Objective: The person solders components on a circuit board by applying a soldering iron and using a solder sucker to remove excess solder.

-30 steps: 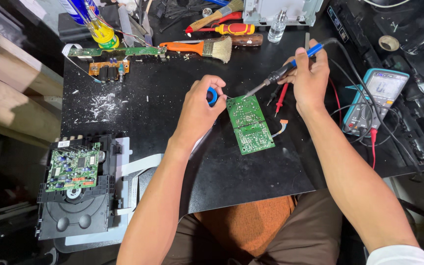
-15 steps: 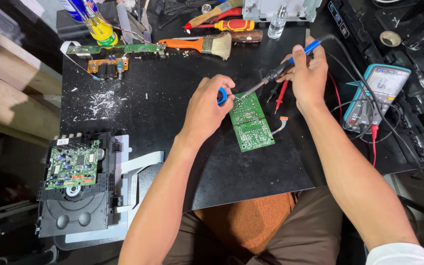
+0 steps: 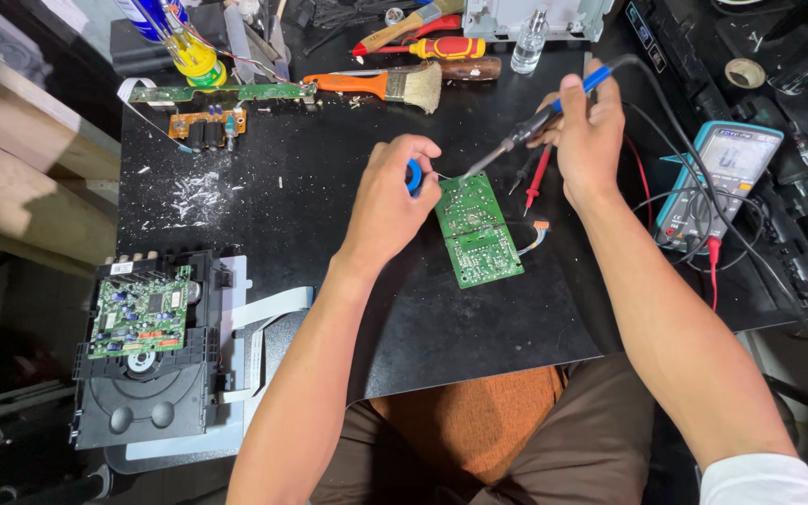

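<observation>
Your right hand (image 3: 584,131) gripped the soldering iron (image 3: 535,120) pen-fashion, high on its blue handle, so the thin metal tip slanted down and met the top edge of the green circuit board (image 3: 477,229) while your fingers kept well away from the hot end. Your left hand (image 3: 395,192) was curled around a small blue spool (image 3: 413,176), from which a fine strand of wire ran toward the same spot as the tip, just beside the board's upper corner. The board lay flat on the black surface (image 3: 329,168), solder side up, matte green with pale tracks, near the middle where both wrists could reach it. A short bundle of leads (image 3: 530,236) trailed from its right edge. Red probe leads (image 3: 540,173) lay just behind the board, running toward the teal meter (image 3: 717,178) propped at your right. An orange-handled brush (image 3: 381,84) with pale bristles rested at the far edge, and an opened disc drive (image 3: 142,346) with its own green board sat well apart at the left.
</observation>
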